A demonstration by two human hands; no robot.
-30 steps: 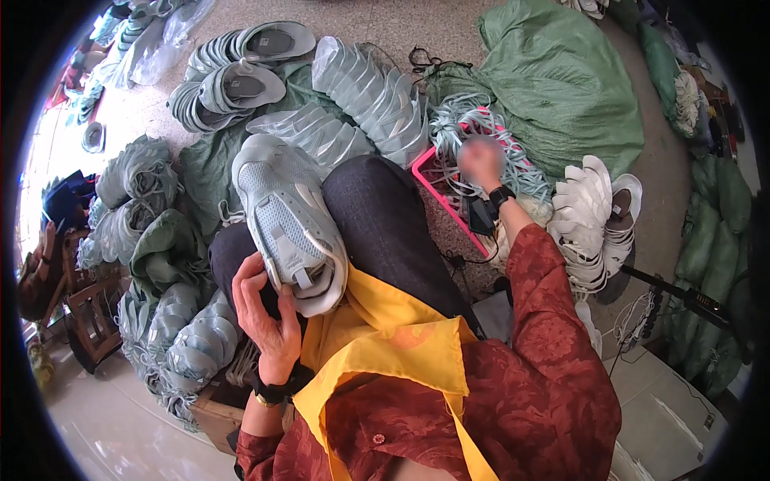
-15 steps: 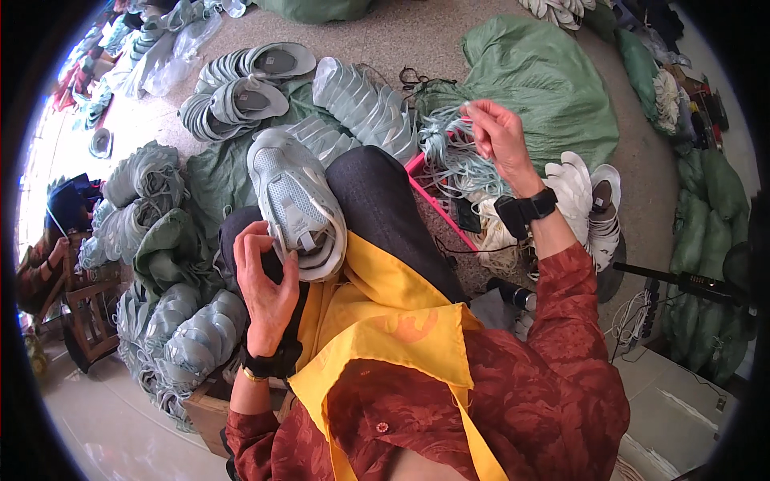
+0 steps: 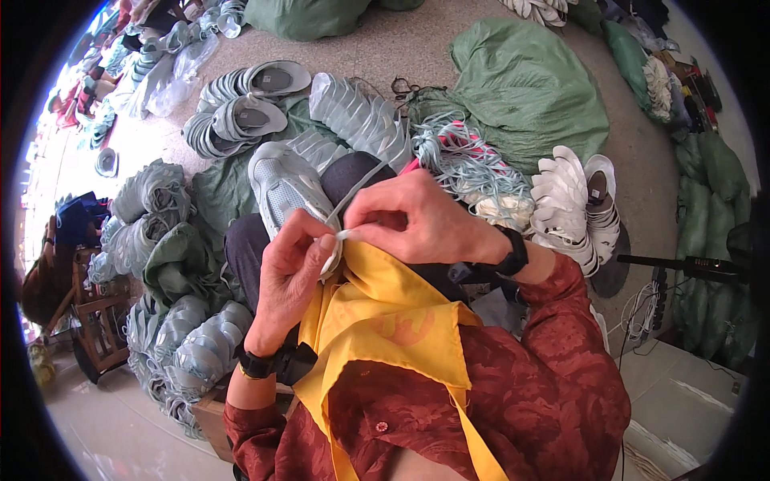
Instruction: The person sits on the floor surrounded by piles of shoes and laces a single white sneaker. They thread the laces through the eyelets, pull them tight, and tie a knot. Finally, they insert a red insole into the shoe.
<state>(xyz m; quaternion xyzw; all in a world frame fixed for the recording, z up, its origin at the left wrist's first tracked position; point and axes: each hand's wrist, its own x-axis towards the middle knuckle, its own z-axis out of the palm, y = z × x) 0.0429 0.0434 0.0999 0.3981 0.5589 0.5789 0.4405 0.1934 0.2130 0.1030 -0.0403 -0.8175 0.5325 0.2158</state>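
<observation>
Both hands pinch one pale shoelace [image 3: 346, 210]: right hand [image 3: 417, 220] nips its tip, left hand [image 3: 293, 268] grips just below. It trails up to the grey shoe [image 3: 285, 184] resting on the lap beyond the fingers. Keeping the lace taut and the tip straight should ease threading.

Bare floor [image 3: 401, 48] lies open only far ahead; stacked insoles [image 3: 357, 116], a lace bundle [image 3: 469, 160] and green sacks [image 3: 529, 88] crowd the lap.

I see the shoe [image 3: 285, 188] on the lap, both hands just before it (soles [image 3: 241, 112] stacked behind, laces [image 3: 469, 160] to the right).
</observation>
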